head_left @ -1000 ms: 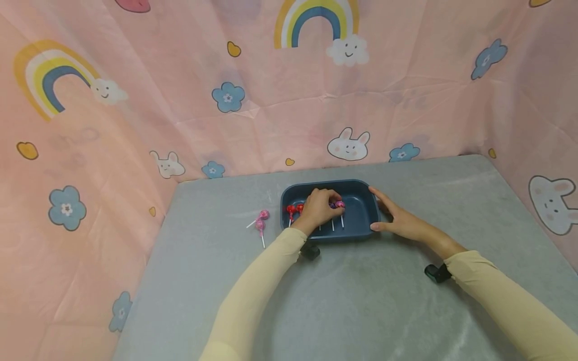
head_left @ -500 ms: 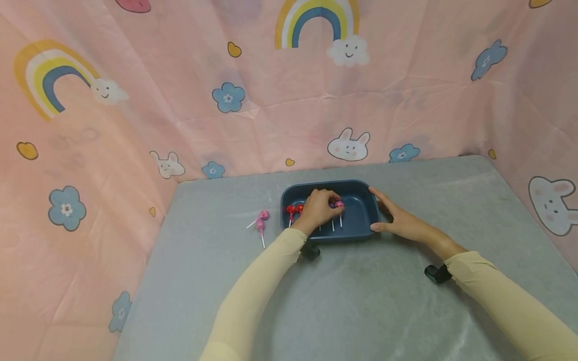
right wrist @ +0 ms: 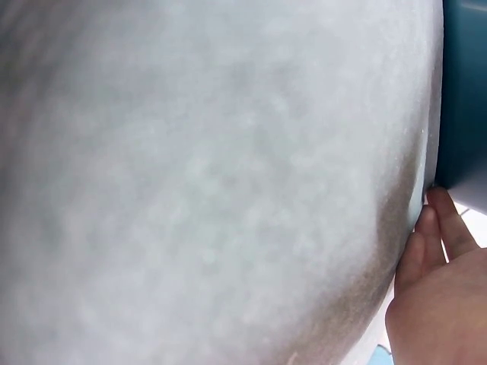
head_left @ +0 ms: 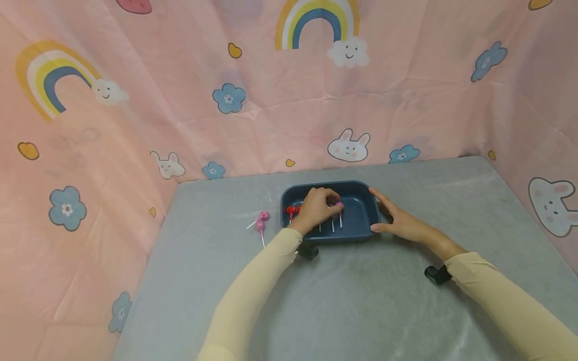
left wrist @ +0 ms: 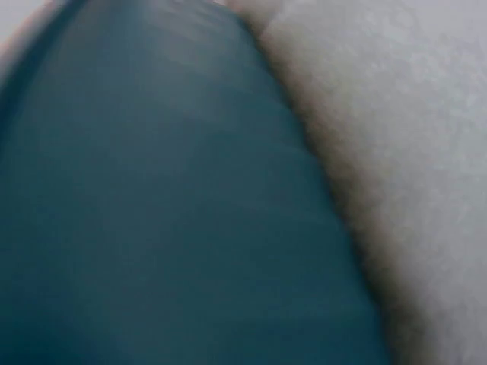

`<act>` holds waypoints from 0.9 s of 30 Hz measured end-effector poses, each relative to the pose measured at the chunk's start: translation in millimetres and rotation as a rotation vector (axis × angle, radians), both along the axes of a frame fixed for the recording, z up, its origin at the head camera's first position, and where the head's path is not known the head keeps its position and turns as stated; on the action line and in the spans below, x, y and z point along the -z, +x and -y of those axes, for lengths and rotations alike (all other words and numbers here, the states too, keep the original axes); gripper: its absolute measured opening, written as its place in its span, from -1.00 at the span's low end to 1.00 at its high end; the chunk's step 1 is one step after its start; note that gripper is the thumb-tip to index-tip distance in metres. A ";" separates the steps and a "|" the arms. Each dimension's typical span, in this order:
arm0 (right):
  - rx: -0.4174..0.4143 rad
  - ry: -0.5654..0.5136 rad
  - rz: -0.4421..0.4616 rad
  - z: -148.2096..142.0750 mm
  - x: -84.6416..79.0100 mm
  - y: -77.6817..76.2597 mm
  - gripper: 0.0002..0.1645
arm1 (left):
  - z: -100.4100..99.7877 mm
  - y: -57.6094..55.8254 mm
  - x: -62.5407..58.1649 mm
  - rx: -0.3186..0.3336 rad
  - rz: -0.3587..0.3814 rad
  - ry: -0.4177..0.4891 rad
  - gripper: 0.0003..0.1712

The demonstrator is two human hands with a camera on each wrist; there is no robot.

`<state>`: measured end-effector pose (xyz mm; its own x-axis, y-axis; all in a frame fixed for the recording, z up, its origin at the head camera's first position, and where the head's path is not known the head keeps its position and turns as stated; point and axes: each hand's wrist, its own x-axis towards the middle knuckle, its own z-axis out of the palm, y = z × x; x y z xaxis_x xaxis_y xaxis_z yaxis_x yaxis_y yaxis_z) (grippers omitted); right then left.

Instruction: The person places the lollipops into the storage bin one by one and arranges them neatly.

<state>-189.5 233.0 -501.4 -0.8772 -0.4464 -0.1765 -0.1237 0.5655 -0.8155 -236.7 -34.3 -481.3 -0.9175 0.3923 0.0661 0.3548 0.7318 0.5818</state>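
A dark blue rectangular tray [head_left: 361,233] sits on the grey table with several lollipops in it, their white sticks toward me. My left hand [head_left: 316,208] reaches over its near edge. Thumb and fingertips curl about the head of a pink-purple lollipop [head_left: 340,205], the rightmost in the row; the exact contact is hard to see. Red lollipops [head_left: 291,210] lie at the tray's left end, partly behind this hand. My right hand [head_left: 399,220] rests against the tray's right end, its fingers and thumb spread. In the right wrist view, extended fingers [right wrist: 430,236] touch the tray's wall.
Two pink lollipops [head_left: 260,225] lie on the grey tabletop [head_left: 352,301] left of the tray. A pink patterned cloth [head_left: 280,130] hangs behind and at both sides. The left wrist view is filled mostly by the tray's outer wall [left wrist: 190,190].
My left hand has shifted slightly left, while the pink-purple lollipop has moved a touch left and then stayed in place. My right hand and the tray look unmoved.
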 end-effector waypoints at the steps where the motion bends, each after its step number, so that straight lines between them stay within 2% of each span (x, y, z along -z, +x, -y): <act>1: 0.001 0.000 0.000 -0.1 0.0 0.0 0.22 | 1.5 0.4 -2.3 0.002 0.000 0.008 -0.65; 8: 0.011 0.018 -0.008 -0.1 0.3 -0.4 0.23 | 20.2 2.3 -24.9 0.008 -0.034 0.045 -0.64; 16: 0.011 0.010 -0.006 -0.3 -2.3 0.7 0.23 | 48.3 5.4 -47.1 -0.013 -0.016 0.116 -0.61; 22: 0.006 0.012 -0.011 0.3 -2.4 1.0 0.23 | 75.7 6.0 -55.1 -0.045 -0.026 0.149 -0.63; 27: 0.014 0.013 -0.006 0.6 -2.1 0.8 0.24 | 103.2 4.5 -54.5 -0.066 -0.050 0.190 -0.66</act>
<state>-188.6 232.5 -499.3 -0.8845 -0.4319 -0.1767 -0.1206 0.5775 -0.8075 -232.1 -137.5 -426.8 -0.9345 0.3076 0.1793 0.3417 0.6334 0.6943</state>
